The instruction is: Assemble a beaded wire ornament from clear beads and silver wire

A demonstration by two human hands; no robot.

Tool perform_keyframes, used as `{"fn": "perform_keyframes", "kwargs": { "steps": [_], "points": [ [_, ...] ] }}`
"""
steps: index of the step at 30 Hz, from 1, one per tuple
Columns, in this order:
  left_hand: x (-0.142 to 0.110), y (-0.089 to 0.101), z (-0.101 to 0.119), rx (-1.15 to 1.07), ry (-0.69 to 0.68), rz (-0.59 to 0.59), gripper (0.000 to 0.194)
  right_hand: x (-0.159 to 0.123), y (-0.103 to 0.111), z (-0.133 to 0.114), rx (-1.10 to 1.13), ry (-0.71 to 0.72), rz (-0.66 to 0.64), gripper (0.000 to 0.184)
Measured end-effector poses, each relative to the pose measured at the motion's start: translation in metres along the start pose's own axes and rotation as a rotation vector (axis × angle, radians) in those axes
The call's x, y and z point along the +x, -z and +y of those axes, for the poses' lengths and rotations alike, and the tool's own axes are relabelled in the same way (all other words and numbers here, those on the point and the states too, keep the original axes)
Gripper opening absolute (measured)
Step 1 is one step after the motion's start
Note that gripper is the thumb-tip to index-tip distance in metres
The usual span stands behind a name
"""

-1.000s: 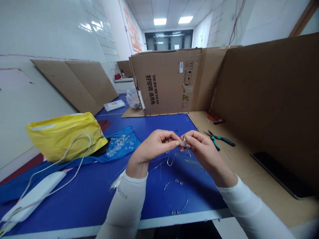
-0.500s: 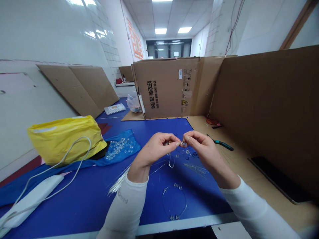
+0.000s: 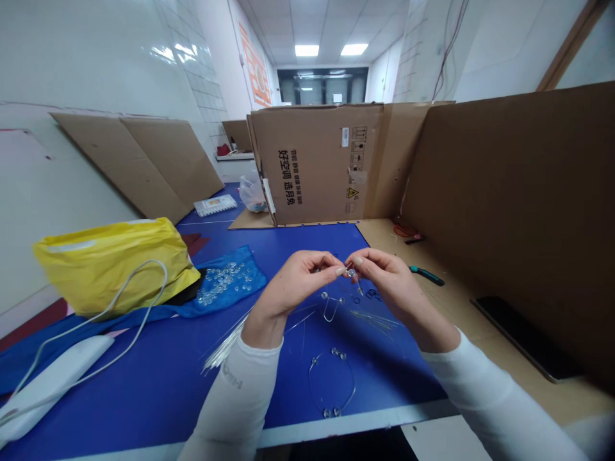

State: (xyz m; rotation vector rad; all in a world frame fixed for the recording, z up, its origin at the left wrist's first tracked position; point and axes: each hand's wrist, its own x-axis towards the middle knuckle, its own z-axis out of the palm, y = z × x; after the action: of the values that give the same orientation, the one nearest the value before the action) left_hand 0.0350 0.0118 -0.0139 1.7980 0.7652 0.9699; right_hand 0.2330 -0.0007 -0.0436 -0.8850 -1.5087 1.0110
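My left hand [image 3: 307, 278] and my right hand [image 3: 387, 278] meet over the blue table, thumbs and forefingers pinched close together. Between the fingertips is a wire with clear beads [image 3: 352, 273]; one bead shows plainly, the rest is partly covered by fingers. A short piece with another bead hangs under the right fingers. Just below the hands lies a bent wire with beads at its ends [image 3: 330, 318]. Nearer me rests a wire ring with several clear beads [image 3: 355, 388].
Loose clear beads [image 3: 225, 280] lie on a blue cloth beside a yellow bag [image 3: 115, 266]. Bundles of thin wire [image 3: 225, 346] flank the hands. Green-handled pliers [image 3: 427, 275] and a black phone [image 3: 521, 336] are at right. A cardboard box [image 3: 317, 166] stands behind.
The view has shifted slightly, so everything sits a little further left and up. Both hands keep their pinch, with the beaded wire turned slightly and a hanging bead now clearer.
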Motion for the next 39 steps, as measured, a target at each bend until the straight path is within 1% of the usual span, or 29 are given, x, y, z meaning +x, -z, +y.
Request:
{"fn": "perform_keyframes", "kwargs": {
  "steps": [2,3,4,5,7,9,10,12,15,17,19,21,23,26,27,28,29,30,31,32,33,35,37,39],
  "points": [
    [0.000,0.001,0.000,0.007,0.002,0.042,0.015,0.008,0.018,0.006,-0.219,-0.005,-0.009,0.052],
    [0.000,0.001,0.001,0.004,0.003,0.050,0.014,0.014,0.032,0.011,-0.413,-0.038,0.008,0.060],
    [0.000,0.002,0.001,0.003,0.003,0.058,0.014,0.019,0.047,0.017,-0.688,-0.101,0.006,0.059],
    [0.000,0.003,0.002,0.011,-0.002,0.062,0.014,0.024,0.064,0.025,-0.805,-0.157,0.016,0.052],
    [0.000,0.004,0.003,0.028,-0.015,0.057,0.015,0.030,0.099,0.044,-0.963,-0.271,0.041,0.045],
    [-0.001,0.004,0.003,0.044,-0.021,0.059,0.015,0.028,0.127,0.067,-1.096,-0.395,0.037,0.045],
    [-0.001,0.004,0.003,0.051,-0.020,0.060,0.016,0.025,0.137,0.078,-1.142,-0.451,0.018,0.047],
    [-0.002,0.003,0.002,0.065,-0.013,0.059,0.017,0.016,0.150,0.099,-1.201,-0.523,-0.018,0.054],
    [-0.004,0.004,0.002,0.092,0.006,0.069,0.021,0.007,0.157,0.121,-1.261,-0.559,-0.014,0.061],
    [-0.005,0.004,0.003,0.106,0.011,0.077,0.024,0.008,0.158,0.127,-1.273,-0.565,0.024,0.063],
    [-0.007,0.004,0.005,0.107,0.006,0.075,0.025,0.012,0.160,0.126,-1.251,-0.554,0.073,0.059],
    [-0.008,0.004,0.006,0.105,0.003,0.071,0.026,0.015,0.160,0.119,-1.200,-0.522,0.126,0.052],
    [-0.009,0.004,0.006,0.108,0.001,0.063,0.027,0.014,0.158,0.105,-1.135,-0.461,0.176,0.049],
    [-0.010,0.003,0.006,0.117,0.005,0.056,0.027,0.002,0.145,0.069,-1.048,-0.307,0.209,0.046],
    [-0.010,0.002,0.006,0.119,0.007,0.056,0.027,-0.005,0.138,0.053,-1.016,-0.225,0.206,0.044],
    [-0.010,0.002,0.006,0.120,0.009,0.057,0.027,-0.011,0.130,0.036,-0.953,-0.054,0.197,0.041],
    [-0.011,0.001,0.006,0.119,0.010,0.056,0.026,-0.018,0.122,0.018,-0.903,0.104,0.153,0.039],
    [-0.011,0.001,0.007,0.118,0.008,0.056,0.026,-0.025,0.114,0.001,-0.874,0.222,0.082,0.035],
    [-0.012,0.000,0.008,0.118,0.006,0.057,0.025,-0.031,0.106,-0.016,-0.861,0.301,0.004,0.031],
    [-0.013,0.000,0.009,0.117,0.001,0.057,0.024,-0.036,0.099,-0.031,-0.862,0.351,-0.056,0.029],
    [-0.013,-0.001,0.010,0.118,-0.006,0.059,0.024,-0.041,0.093,-0.044,-0.873,0.377,-0.097,0.029],
    [-0.015,-0.002,0.012,0.131,-0.026,0.072,0.022,-0.050,0.086,-0.062,-0.915,0.374,-0.136,0.029],
    [-0.016,-0.003,0.014,0.161,-0.049,0.104,0.022,-0.058,0.084,-0.071,-0.941,0.338,-0.154,0.031],
    [-0.016,-0.006,0.015,0.190,-0.080,0.148,0.021,-0.065,0.083,-0.073,-0.951,0.305,-0.159,0.033]
  ]
}}
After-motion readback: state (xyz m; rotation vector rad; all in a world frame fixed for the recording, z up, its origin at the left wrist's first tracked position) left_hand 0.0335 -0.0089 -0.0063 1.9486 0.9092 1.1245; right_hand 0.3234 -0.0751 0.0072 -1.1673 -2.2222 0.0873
